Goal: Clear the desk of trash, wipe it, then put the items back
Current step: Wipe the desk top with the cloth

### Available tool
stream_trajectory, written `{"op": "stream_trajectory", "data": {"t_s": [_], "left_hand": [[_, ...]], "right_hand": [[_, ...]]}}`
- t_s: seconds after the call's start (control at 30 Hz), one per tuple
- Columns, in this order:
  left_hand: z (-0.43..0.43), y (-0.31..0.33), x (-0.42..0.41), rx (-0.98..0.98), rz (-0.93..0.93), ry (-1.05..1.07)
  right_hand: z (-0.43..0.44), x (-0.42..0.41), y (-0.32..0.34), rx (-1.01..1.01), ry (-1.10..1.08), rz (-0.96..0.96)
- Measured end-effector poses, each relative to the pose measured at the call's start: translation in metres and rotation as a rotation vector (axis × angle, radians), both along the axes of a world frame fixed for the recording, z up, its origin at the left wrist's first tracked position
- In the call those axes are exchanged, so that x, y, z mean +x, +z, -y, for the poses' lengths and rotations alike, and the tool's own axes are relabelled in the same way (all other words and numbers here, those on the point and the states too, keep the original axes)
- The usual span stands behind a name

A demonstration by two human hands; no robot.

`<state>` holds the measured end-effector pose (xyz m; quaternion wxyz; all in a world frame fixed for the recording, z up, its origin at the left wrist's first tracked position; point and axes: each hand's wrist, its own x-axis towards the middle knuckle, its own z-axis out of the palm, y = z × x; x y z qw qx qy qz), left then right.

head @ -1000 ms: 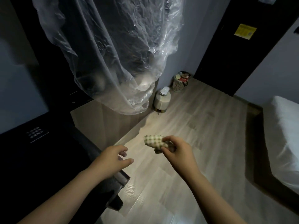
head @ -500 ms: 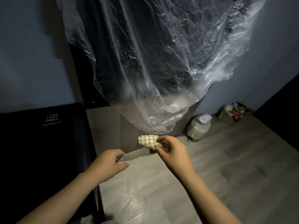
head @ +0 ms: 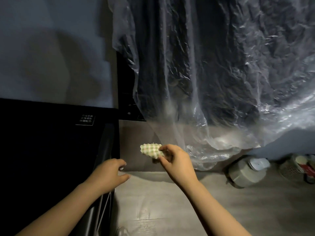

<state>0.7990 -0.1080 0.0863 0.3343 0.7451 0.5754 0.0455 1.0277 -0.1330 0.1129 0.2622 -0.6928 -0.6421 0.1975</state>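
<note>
My right hand (head: 175, 159) pinches a small bunched green-and-white checked cloth (head: 150, 149) between thumb and fingers, held in the air in front of a wooden panel. My left hand (head: 110, 174) hovers lower left of the cloth with loosely curled fingers and holds nothing. It hangs over the right edge of a black desk (head: 51, 150). Desk top is dark, and I make out only a small white label on it.
A large clear plastic cover (head: 213, 82) hangs from above, right behind the cloth. On the wood floor at the right stand a grey lidded container (head: 245, 172) and a small woven bin (head: 296, 166) with trash. A grey wall rises behind the desk.
The view has swung left and closer to the desk and plastic cover. My right hand keeps the cloth in its pinch, and my left hand stays empty beside it.
</note>
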Motion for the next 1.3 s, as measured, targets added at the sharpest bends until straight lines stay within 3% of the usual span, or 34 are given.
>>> {"op": "stream_trajectory", "data": {"t_s": [0.73, 1.03, 1.3], "left_hand": [[-0.145, -0.034, -0.007, -0.102, -0.001, 0.358], [-0.175, -0.068, 0.004, -0.053, -0.018, 0.312], [-0.184, -0.087, 0.010, 0.029, -0.066, 0.272]], "right_hand": [[-0.254, -0.031, -0.061, -0.059, 0.266, 0.101], [-0.289, -0.038, -0.094, -0.108, 0.137, 0.085], [-0.312, -0.037, -0.118, 0.080, 0.372, -0.103]]}}
